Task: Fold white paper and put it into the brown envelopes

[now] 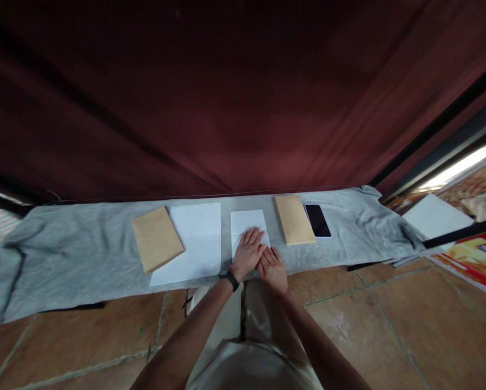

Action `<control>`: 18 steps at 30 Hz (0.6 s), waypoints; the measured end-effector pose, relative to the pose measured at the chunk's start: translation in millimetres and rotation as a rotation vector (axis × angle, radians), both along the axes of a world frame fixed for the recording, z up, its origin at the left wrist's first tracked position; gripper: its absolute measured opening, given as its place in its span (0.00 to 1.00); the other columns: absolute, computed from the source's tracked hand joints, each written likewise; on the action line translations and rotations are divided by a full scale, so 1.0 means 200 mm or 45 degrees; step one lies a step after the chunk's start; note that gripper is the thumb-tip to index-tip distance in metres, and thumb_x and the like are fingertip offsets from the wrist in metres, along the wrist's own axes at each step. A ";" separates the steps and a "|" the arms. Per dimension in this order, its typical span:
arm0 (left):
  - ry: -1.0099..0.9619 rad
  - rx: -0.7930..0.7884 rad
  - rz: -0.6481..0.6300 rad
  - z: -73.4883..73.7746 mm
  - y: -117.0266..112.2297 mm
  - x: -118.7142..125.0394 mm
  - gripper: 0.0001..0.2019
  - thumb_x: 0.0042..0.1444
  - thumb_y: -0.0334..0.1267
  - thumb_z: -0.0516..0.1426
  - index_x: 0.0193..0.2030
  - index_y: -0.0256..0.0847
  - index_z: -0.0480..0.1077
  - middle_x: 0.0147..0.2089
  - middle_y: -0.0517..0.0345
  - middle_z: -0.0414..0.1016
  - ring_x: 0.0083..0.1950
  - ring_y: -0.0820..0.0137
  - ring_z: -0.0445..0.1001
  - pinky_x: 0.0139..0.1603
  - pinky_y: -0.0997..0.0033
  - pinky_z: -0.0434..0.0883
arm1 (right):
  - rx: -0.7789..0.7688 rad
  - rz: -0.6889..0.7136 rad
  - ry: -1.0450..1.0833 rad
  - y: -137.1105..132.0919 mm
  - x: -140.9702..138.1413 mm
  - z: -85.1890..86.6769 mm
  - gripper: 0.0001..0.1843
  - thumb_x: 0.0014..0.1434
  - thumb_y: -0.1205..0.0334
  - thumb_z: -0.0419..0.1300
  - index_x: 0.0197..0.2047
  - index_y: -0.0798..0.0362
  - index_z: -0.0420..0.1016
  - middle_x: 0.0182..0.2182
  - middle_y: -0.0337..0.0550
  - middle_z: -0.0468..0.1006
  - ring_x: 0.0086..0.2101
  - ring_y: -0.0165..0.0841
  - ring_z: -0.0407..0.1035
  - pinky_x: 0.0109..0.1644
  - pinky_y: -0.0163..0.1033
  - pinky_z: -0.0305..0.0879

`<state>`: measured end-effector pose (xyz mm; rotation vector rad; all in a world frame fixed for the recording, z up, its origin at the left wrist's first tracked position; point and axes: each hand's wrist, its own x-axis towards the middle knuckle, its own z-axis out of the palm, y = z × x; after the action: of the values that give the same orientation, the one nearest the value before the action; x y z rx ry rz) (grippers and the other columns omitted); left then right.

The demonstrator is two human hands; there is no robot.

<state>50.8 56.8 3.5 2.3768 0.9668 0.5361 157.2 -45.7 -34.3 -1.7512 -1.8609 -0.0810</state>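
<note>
Pressing down: the left hand (249,252), with a dark band (230,280) on its wrist, lay palm down on the small white rectangular paper sheet (245,218), gripping nothing.
Left fingers: they were nearly straight and slightly parted; the thumb reached across to the other hand.
Right fingers: those of the right hand (274,271) were flat and close together, the tips at the sheet's lower right part; whether the thumb pinched an edge could not be told.
Under the palms: the small sheet lay mid-way along a long grey soft cloth (84,244), its near part hidden by the hands.
Left of the hands: a larger white paper sheet (200,233) lay flat, partly beneath a tan kraft-paper rectangular packet (157,239) set askew.
Right of the hands: a second tan kraft-paper packet (295,220) lay just beside a black-screened phone (318,220) with a pale purple edge.
Inside the packets: any contents were hidden.
Print: the left packet bore a faint reddish mark, too small to read; a red-and-yellow printed package (476,257) at far right showed a blue logo, unreadable.
Around: dark red hanging fabric (243,108) stood behind, brown floor tiles (348,319) below.
</note>
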 end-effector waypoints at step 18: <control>0.020 0.029 0.409 -0.08 0.13 -0.15 0.28 0.66 0.41 0.50 0.70 0.31 0.61 0.75 0.38 0.53 0.78 0.53 0.45 0.76 0.47 0.42 | -0.014 -0.014 -0.004 0.00 0.00 0.01 0.25 0.69 0.67 0.51 0.67 0.55 0.67 0.64 0.50 0.71 0.64 0.39 0.64 0.72 0.52 0.54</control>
<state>20.0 82.0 -11.8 2.2589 1.3679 0.6486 156.9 -46.2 -33.1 -1.7695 -1.8577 -0.0784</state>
